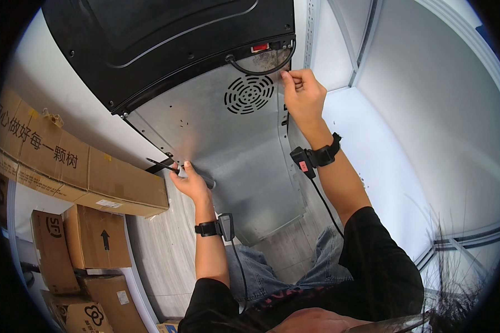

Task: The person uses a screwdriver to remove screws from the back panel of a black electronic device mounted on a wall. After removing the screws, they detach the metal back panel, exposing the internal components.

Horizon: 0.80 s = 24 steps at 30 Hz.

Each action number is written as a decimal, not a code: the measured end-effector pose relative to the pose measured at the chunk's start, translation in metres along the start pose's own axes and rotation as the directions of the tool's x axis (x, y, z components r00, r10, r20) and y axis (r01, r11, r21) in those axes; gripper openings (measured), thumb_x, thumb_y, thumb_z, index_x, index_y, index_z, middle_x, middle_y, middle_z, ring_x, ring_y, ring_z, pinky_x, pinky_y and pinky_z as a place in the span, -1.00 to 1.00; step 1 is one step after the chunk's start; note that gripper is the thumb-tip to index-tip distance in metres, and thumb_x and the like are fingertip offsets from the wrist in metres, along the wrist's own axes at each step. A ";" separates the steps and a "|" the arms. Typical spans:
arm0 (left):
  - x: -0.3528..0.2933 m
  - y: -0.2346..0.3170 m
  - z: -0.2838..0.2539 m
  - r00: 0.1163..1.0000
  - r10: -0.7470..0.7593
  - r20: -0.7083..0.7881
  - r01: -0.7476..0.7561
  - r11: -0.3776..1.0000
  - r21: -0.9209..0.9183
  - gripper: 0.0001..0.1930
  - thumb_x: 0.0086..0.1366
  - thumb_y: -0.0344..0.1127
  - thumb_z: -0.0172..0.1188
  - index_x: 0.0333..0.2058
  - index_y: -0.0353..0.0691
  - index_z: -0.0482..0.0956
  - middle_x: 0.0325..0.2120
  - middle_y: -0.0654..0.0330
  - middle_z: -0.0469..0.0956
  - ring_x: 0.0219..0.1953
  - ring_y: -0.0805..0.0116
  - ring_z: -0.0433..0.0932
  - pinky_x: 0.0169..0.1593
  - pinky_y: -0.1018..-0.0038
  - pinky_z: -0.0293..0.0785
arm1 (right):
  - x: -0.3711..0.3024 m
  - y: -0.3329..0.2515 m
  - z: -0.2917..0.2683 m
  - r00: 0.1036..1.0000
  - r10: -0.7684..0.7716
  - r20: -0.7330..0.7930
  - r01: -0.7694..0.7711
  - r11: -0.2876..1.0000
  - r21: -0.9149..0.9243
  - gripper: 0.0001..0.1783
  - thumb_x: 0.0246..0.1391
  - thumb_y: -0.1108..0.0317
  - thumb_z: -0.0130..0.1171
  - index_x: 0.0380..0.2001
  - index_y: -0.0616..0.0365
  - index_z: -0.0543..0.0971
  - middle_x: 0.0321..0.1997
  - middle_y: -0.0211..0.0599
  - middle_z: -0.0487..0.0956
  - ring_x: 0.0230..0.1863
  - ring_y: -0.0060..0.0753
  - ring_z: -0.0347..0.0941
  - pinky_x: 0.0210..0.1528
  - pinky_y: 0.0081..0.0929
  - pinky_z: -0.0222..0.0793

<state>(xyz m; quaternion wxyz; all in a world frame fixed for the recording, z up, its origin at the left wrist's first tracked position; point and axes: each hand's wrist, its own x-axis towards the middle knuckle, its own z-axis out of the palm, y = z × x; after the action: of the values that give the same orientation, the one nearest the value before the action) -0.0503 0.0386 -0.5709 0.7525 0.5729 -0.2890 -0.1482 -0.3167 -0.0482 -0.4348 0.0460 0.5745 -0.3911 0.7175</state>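
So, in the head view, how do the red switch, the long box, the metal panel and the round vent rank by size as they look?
Largest to smallest:
1. Metal panel
2. Long box
3. Round vent
4. Red switch

Back panel (244,150): smooth, shiny sheet metal. Rocker switch (260,48): glossy plastic. Long carton (103,172): matt cardboard. Jeans (256,273): denim.

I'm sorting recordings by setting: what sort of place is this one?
Probably a small workshop or storage corner: cardboard boxes crowd the left, a large black-and-silver machine with a round vent grille stands before the person, and pale framed panels line the right.
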 end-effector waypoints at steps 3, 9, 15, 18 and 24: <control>-0.001 0.003 0.000 1.000 -0.012 0.004 0.012 1.000 -0.015 -0.61 0.25 -0.37 0.12 0.00 -0.37 0.28 -0.12 0.10 0.35 -0.11 0.37 0.35 0.02 0.45 0.28 | 0.004 -0.005 -0.002 0.999 0.023 0.048 -0.022 0.999 -0.034 -0.83 -0.03 0.46 0.23 -0.56 0.21 0.44 -0.65 -0.21 0.52 -0.66 -0.25 0.47 -0.61 -0.45 0.34; 0.000 0.001 0.002 1.000 0.011 -0.014 -0.011 1.000 0.002 -0.68 0.27 -0.40 0.10 -0.05 -0.33 0.28 -0.18 0.14 0.38 -0.18 0.43 0.38 -0.04 0.51 0.33 | 0.012 -0.007 -0.002 0.992 -0.073 0.099 0.094 0.969 -0.228 -0.74 0.04 0.35 0.16 -0.60 0.17 0.35 -0.73 -0.21 0.42 -0.70 -0.12 0.38 -0.63 -0.31 0.27; -0.001 0.004 0.001 0.999 -0.043 0.002 0.043 0.999 -0.033 -0.62 0.25 -0.38 0.11 0.01 -0.36 0.28 -0.10 0.11 0.34 -0.11 0.38 0.36 0.02 0.46 0.29 | 0.007 -0.007 -0.009 0.972 -0.007 0.235 0.072 0.961 -0.267 -0.74 0.02 0.26 0.18 -0.54 0.15 0.37 -0.79 -0.28 0.39 -0.72 -0.09 0.38 -0.64 -0.28 0.27; 0.000 0.003 0.001 0.999 -0.038 0.003 0.038 0.998 -0.042 -0.62 0.25 -0.38 0.11 0.01 -0.36 0.28 -0.10 0.11 0.34 -0.10 0.38 0.36 0.02 0.46 0.29 | 0.005 -0.008 -0.010 0.975 0.014 0.220 0.038 0.972 -0.232 -0.77 0.00 0.25 0.19 -0.49 0.14 0.39 -0.81 -0.30 0.38 -0.73 -0.08 0.38 -0.64 -0.27 0.27; -0.001 0.003 0.001 0.999 -0.036 0.000 0.036 0.999 -0.028 -0.61 0.25 -0.38 0.12 0.01 -0.36 0.28 -0.10 0.10 0.34 -0.09 0.37 0.35 0.03 0.46 0.28 | 0.008 -0.002 -0.005 0.979 -0.124 0.165 0.158 0.963 -0.217 -0.85 0.06 0.35 0.11 -0.47 0.15 0.39 -0.77 -0.22 0.42 -0.72 -0.06 0.39 -0.65 -0.22 0.27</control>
<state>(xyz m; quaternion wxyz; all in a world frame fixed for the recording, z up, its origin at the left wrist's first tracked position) -0.0514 0.0390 -0.5685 0.7575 0.5677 -0.2764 -0.1658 -0.3227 -0.0465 -0.4271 0.1334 0.6440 -0.4314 0.6175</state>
